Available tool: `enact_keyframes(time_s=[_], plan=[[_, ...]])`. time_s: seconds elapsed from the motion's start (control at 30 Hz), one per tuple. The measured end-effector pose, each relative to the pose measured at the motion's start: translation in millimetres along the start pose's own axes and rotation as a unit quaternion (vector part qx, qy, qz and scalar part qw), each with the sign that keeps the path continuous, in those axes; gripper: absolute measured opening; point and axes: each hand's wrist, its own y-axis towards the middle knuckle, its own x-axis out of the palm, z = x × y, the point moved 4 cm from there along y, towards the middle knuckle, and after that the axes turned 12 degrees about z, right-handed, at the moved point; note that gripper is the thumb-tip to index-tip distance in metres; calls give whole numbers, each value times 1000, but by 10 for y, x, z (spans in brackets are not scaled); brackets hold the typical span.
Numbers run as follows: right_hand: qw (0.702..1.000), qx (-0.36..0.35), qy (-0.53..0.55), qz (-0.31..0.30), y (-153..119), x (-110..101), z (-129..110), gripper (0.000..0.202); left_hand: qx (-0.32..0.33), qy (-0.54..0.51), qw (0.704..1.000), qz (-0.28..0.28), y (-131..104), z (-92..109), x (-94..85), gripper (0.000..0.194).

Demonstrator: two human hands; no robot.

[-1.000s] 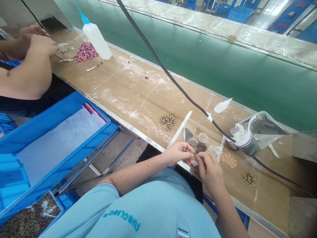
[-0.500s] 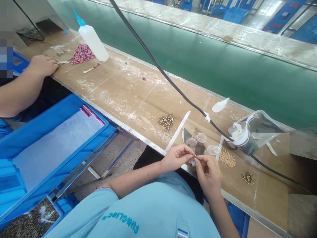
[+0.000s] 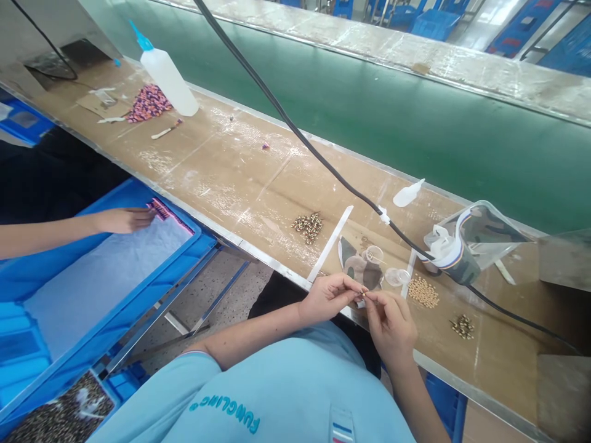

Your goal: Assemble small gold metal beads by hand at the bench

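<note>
My left hand (image 3: 333, 296) and my right hand (image 3: 391, 319) meet fingertip to fingertip over the bench's near edge. Each is closed in a pinch. A tiny gold-coloured piece (image 3: 364, 294) shows between the fingertips; its exact kind is too small to make out. Just beyond my hands lie a grey-brown patterned cloth (image 3: 357, 261) and small clear round cups (image 3: 373, 255). To the right sits a pile of tan beads (image 3: 423, 292), with a small heap of dark-and-gold pieces (image 3: 462, 327) farther right. Another heap of dark-and-gold pieces (image 3: 308, 227) is left of the white tape strip.
A black cable (image 3: 295, 126) crosses above the bench. At right stands a clear-and-camouflage pouch (image 3: 462, 261). A large white bottle (image 3: 170, 83) and pink-purple pieces (image 3: 148, 103) are at far left. A co-worker's hand (image 3: 124, 219) reaches into a blue tray (image 3: 28, 277).
The co-worker's hand has moved from the bench down to the pink pieces in the blue tray. My hands stay pinched together, and a gold-coloured bit now shows between them.
</note>
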Motion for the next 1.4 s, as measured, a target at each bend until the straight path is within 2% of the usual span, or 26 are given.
enact_keyframes(time_s=[0.17, 0.27, 0.47, 0.63, 1.0, 1.1, 1.27, 1.4], plan=[[1000, -30, 3, 4, -12, -8, 6, 9, 52, 41, 998, 2, -7, -5, -35, 29], [1000, -24, 7, 4, -7, -22, 3, 8, 54, 38, 998, 3, -15, 4, -33, 29], [999, 45, 5, 1, -22, -23, 7, 5, -39, -37, 999, 3, 7, 19, 23, 33], [1000, 26, 9, 15, -59, 1, -14, 20, -114, -72, 991, 14, 62, 17, 33, 35], [999, -9, 34, 17, -73, 35, -21, 33, -148, -96, 984, 14, 100, 21, 31, 43], [999, 13, 45, 8, -66, 33, -3, 28, -152, -97, 984, 15, 110, 11, 29, 46], [993, 109, 42, 13, -52, 25, 53, 13, -151, -88, 985, 4, 122, 26, 41, 47], [985, 163, 50, -12, -73, 60, 72, 9, -138, -63, 988, -7, 100, 40, 45, 41]])
